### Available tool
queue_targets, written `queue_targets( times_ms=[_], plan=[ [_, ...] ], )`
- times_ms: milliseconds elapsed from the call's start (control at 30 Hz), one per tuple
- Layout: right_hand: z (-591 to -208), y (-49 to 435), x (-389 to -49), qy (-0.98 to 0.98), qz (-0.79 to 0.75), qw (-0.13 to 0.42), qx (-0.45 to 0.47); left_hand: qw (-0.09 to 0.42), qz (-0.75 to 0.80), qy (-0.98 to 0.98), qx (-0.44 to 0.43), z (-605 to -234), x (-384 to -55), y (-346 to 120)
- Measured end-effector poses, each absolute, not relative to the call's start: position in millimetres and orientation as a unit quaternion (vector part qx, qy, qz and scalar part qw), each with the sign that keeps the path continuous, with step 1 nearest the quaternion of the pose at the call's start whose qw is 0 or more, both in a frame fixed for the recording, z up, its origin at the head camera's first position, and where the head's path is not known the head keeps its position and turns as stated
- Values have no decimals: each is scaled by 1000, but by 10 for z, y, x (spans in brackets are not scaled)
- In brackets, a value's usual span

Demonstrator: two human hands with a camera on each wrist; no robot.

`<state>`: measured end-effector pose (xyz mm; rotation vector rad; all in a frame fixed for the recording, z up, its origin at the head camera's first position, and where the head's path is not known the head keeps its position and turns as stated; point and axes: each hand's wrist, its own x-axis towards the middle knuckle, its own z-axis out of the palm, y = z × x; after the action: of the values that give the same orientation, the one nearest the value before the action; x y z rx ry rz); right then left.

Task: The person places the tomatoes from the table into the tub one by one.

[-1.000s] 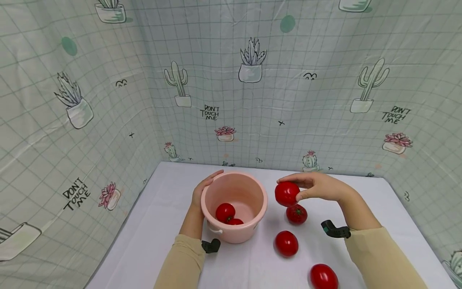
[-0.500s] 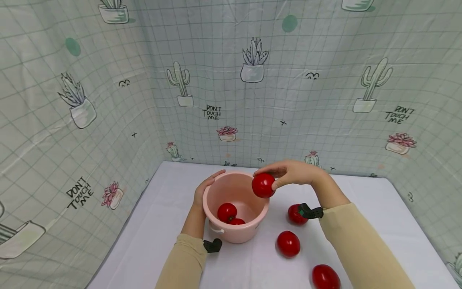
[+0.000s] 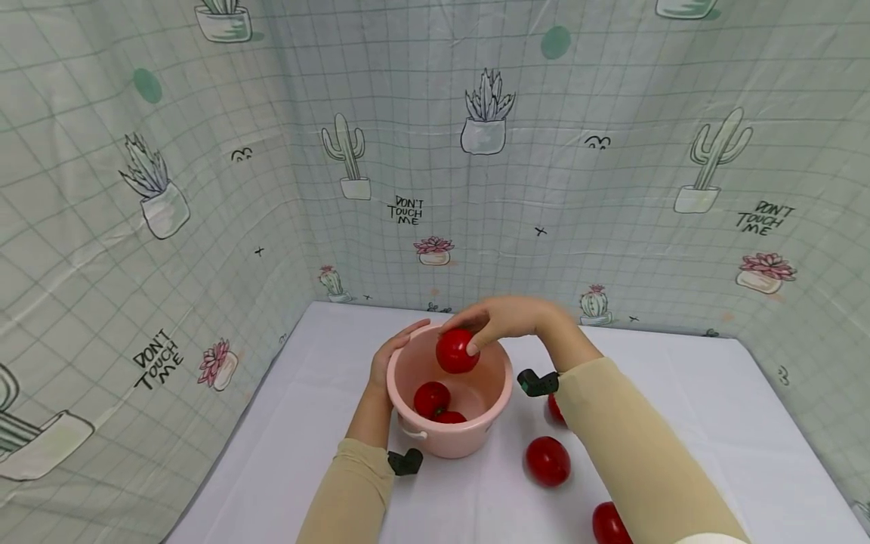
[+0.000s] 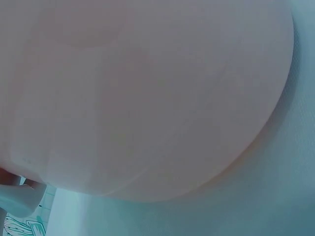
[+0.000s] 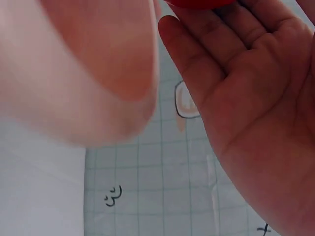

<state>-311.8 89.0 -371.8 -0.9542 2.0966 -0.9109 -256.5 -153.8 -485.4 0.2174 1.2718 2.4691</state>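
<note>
My right hand (image 3: 506,317) pinches a red tomato (image 3: 454,352) between thumb and fingers, over the mouth of a pink bucket (image 3: 451,442). In the right wrist view the palm faces the camera, and only the lower edge of that tomato (image 5: 202,3) shows at the top, beside the blurred bucket (image 5: 98,118). Two tomatoes (image 3: 431,399) lie at the bucket's bottom, the nearer one partly hidden by the wall. My left hand (image 3: 386,361) rests along the bucket's outer left side, its fingers stretched forward near the rim. The bucket wall (image 4: 147,108) fills most of the left wrist view.
On the white table (image 3: 272,423), right of the bucket, lie one whole tomato (image 3: 547,461) and two others, one tomato (image 3: 556,409) and a nearer tomato (image 3: 609,523), partly covered by my right sleeve (image 3: 632,438). A cactus-print cloth (image 3: 421,151) stands around the table.
My right hand has carried the tomato leftward from above the table to over the bucket's mouth. My left hand has stayed at the bucket. The head view has shifted slightly.
</note>
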Motion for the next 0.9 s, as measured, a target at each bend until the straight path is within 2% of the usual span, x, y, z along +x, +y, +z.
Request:
queue_targets(
  times_ms=[200,400,667,900],
  plan=[
    [-3753,586,-3132,812,-291,337,-377,174,870,454,81,-4868,-2562,-1542],
    [-3841,283,-3132,834,-188,323,-405,170,885,427,83,-4822,-2524,-1539],
    [-4017,87,-3118,813,-197,384,-391,169,894,407,83,-4788,-2518,-1511],
    [-4120,4,-3078,816,-154,386,-402,164,886,424,92,-4826,-2551,-1534]
  ],
)
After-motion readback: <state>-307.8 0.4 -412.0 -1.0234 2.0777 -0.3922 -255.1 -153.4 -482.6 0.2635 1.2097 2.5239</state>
